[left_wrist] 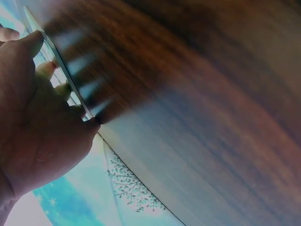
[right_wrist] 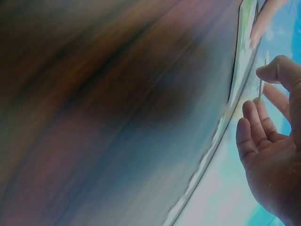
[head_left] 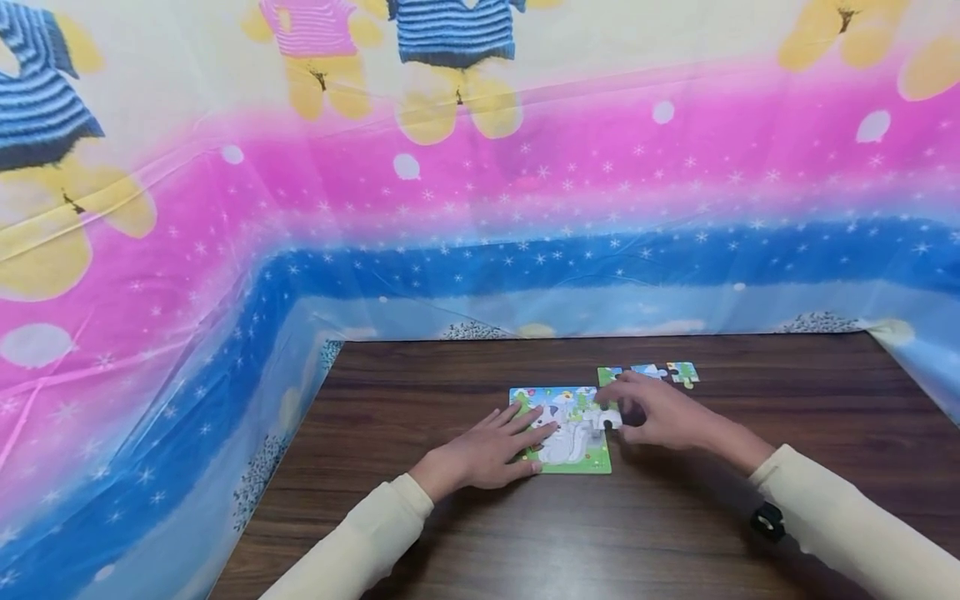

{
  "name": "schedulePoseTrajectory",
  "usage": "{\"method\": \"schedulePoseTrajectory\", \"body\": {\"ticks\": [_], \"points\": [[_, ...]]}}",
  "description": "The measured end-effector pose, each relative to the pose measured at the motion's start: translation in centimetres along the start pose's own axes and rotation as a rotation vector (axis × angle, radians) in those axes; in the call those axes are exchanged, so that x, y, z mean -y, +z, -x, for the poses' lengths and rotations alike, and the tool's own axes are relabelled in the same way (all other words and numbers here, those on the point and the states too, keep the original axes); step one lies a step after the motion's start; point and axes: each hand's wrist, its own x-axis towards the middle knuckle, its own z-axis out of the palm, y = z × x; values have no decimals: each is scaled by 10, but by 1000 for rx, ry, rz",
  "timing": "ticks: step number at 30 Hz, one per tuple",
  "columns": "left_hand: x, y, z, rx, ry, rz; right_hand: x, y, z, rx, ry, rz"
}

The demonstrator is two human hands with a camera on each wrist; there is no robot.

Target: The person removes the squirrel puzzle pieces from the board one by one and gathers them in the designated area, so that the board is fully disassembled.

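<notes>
A jigsaw puzzle (head_left: 573,463) with a green border and a pale grey animal picture lies on the brown table. Across its left side rests my left hand (head_left: 491,446), fingers spread; the left wrist view shows those fingertips along the thin edge of the board. My right hand (head_left: 663,412) pinches a puzzle piece (head_left: 609,417) between thumb and fingers over the puzzle's right side. Seen edge-on in the right wrist view, the piece (right_wrist: 261,87) is a thin sliver between the thumb and a finger.
Several loose puzzle pieces (head_left: 682,372) lie in a row behind my right hand, partly hidden by it. A printed cloth (head_left: 480,275) in pink and blue hangs around the back and left of the wooden table (head_left: 420,375). A black band (head_left: 768,521) sits at my right sleeve.
</notes>
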Motion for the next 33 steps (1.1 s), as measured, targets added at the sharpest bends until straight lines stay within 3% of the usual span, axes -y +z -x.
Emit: {"method": "schedulePoseTrajectory", "body": {"ticks": [9, 18, 26, 33], "points": [[1, 1, 3, -4, 5, 22, -46, -27, 38, 2, 80, -182], [3, 2, 3, -13, 19, 30, -88, -49, 67, -62, 169, -9], [4, 1, 2, -4, 33, 25, -109, -55, 79, -51, 190, -6], [5, 2, 1, 4, 32, 26, -108, -57, 77, -18, 172, -22]]}}
